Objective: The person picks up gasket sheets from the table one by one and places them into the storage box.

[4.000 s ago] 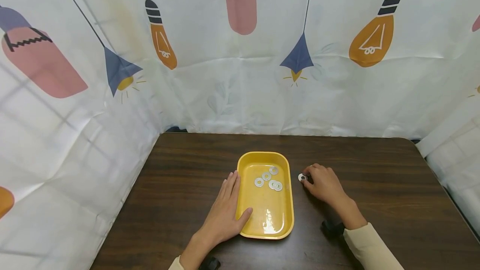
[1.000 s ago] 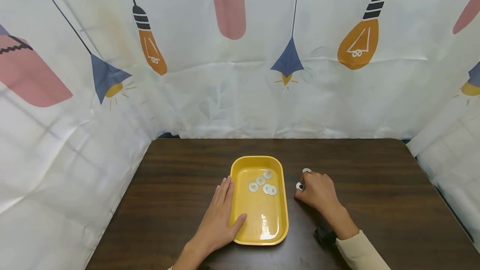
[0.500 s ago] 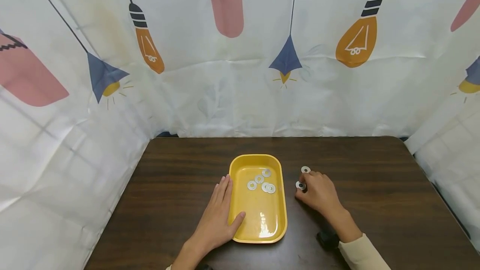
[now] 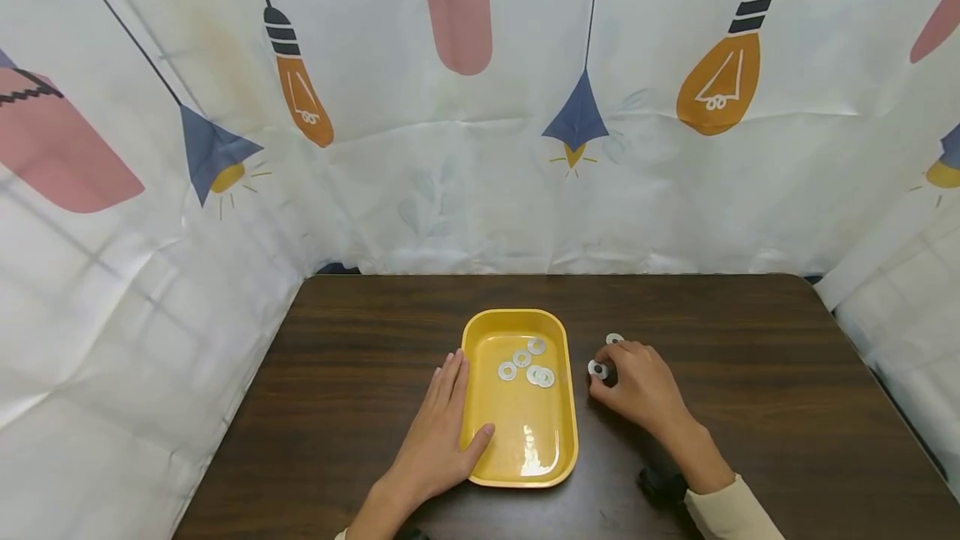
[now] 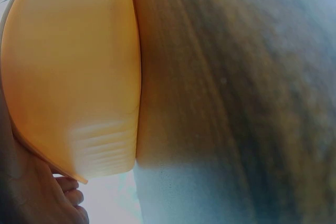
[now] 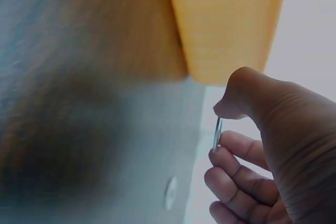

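In the head view my left hand lies along the left side of a yellow tray, fingers straight and thumb over the rim. Between thumb and fingertips, my right hand pinches a flat metal washer, just right of the tray. The right wrist view shows this washer nearly edge-on, above the table. Another washer lies behind the right hand, partly hidden by it; that same washer appears lower in the right wrist view. Several washers lie in the tray's far half, two overlapping.
The dark wood table extends to both sides of the tray. A white curtain printed with lamps and bulbs hangs behind it and along the sides. A dark wrist device sits at the right wrist.
Over the last second my right hand has shifted slightly toward the tray with the washer. Four seconds ago, only one washer showed outside the tray. My left hand stays on the tray's side.
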### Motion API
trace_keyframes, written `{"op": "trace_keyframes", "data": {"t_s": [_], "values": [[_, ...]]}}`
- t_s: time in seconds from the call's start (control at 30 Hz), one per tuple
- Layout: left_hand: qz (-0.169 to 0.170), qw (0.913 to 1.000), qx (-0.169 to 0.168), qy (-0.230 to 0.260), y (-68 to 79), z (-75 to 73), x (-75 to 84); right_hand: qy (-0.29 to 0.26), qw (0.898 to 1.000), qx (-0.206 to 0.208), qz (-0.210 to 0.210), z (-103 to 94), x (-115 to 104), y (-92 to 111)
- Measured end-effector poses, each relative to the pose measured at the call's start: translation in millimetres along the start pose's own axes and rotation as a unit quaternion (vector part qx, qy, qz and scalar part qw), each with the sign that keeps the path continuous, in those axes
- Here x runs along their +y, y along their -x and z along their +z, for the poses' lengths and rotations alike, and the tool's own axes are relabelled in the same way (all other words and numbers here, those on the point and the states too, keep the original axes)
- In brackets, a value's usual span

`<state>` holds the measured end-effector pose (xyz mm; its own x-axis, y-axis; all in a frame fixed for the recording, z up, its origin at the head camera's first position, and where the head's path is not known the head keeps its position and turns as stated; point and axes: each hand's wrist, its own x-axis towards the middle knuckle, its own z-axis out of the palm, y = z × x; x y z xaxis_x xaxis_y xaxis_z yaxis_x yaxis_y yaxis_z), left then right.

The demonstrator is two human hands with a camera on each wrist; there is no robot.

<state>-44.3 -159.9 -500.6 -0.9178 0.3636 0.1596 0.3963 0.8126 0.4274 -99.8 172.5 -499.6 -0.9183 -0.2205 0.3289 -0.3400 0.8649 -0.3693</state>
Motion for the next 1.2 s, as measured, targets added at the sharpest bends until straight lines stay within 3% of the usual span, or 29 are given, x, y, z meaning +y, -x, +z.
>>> {"op": "trace_keyframes", "data": {"t_s": [0.43,0.9,1.2], "values": [[-0.002,1.0,-0.001,-0.003,2.2,0.7,-1.0,-0.012,1.0,0.004,-0.026,-17.1,-23,-13],[-0.002,1.0,0.002,-0.004,1.0,0.1,-0.3,-0.033,0.998,0.006,-0.055,-25.8,-32,-24],[-0.002,1.0,-0.001,0.0,-0.9,-0.3,0.0,-0.047,0.997,-0.011,-0.054,-28.9,-41,-27]]}}
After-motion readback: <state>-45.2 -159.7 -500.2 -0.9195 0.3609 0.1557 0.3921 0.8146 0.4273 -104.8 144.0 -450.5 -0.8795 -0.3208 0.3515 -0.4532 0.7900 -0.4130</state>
